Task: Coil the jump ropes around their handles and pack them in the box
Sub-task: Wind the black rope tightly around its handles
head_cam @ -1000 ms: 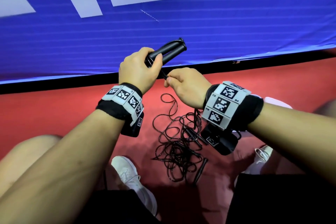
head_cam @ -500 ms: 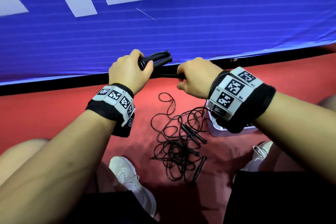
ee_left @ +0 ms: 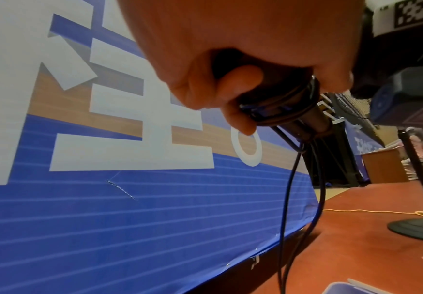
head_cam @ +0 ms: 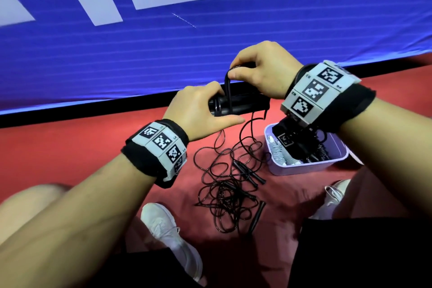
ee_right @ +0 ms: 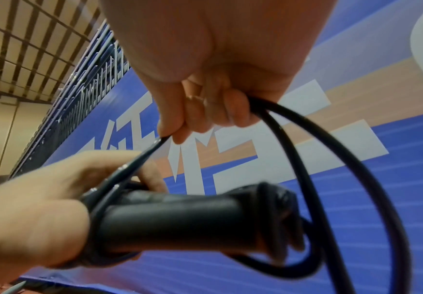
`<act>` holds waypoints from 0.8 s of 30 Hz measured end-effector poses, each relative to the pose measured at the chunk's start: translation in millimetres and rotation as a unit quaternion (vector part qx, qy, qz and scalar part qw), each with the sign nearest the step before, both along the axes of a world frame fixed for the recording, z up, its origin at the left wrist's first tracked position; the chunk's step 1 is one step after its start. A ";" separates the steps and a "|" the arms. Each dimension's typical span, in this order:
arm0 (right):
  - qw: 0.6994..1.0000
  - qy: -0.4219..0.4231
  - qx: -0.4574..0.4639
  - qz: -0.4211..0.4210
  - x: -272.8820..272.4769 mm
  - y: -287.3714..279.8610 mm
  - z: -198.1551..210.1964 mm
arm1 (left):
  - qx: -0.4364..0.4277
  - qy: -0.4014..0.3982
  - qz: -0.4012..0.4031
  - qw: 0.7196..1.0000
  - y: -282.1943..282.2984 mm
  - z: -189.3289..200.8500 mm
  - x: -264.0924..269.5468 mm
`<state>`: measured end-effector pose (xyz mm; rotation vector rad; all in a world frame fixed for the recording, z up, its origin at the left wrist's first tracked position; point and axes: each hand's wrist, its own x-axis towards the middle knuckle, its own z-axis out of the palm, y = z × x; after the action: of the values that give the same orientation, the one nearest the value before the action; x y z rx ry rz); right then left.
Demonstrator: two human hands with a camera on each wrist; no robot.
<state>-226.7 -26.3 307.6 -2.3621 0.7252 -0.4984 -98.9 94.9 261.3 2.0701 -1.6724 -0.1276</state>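
My left hand (head_cam: 198,105): I hold the two black handles (head_cam: 243,104) tight, side by side.
My right hand (head_cam: 259,70): I pinch the rope (head_cam: 228,91) at 12 o'clock over the handles.
Slip: if my pinch gets loose, the wraps may spring off.
Snag: the loose rope hangs down to the rope pile (head_cam: 229,184) at 6 o'clock. It could catch and pull.
Box (head_cam: 304,168): purple, at 4 o'clock, with wound ropes already in it.
In the way: my right wrist hangs over the box.
Around: blue banner (head_cam: 210,37) at 12, my white shoe (head_cam: 168,231) at 7.
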 end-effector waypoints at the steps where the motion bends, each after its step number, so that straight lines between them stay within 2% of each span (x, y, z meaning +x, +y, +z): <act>1: 1.000 0.001 0.007 0.001 -1.4 -0.8 0.9 | -0.005 0.006 -0.004 1.000 0.5 0.6 -1.2; 7: 0.994 0.022 0.110 -0.001 -16.7 -27.6 8.5 | -0.078 0.098 -0.042 0.991 4.8 8.2 -1.7; 11: 0.973 0.015 0.229 0.012 -17.7 -30.4 -1.4 | -0.142 0.182 -0.051 0.972 6.9 18.8 -5.9; 13: 0.969 0.015 0.248 0.012 -10.9 -21.2 -11.9 | -0.162 0.235 -0.048 0.957 6.1 20.6 -6.7; 15: 0.953 -0.044 0.299 0.016 -3.5 -11.4 -25.4 | -0.185 0.270 -0.034 0.944 4.0 20.7 -5.3; 17: 0.912 -0.134 0.387 0.016 2.4 -0.6 -32.6 | -0.212 0.310 -0.014 0.927 0.5 20.3 -3.9; 19: 0.897 -0.159 0.412 0.006 6.1 5.2 -35.9 | -0.221 0.347 -0.005 0.911 -2.7 21.3 -4.1; 24: 0.907 -0.154 0.392 -0.002 11.8 10.2 -39.4 | -0.212 0.376 0.017 0.902 -9.1 22.8 -0.1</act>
<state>-214.9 -16.1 268.2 -1.4873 0.6247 -0.4540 -99.0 85.7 284.1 1.4432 -1.0605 -0.4463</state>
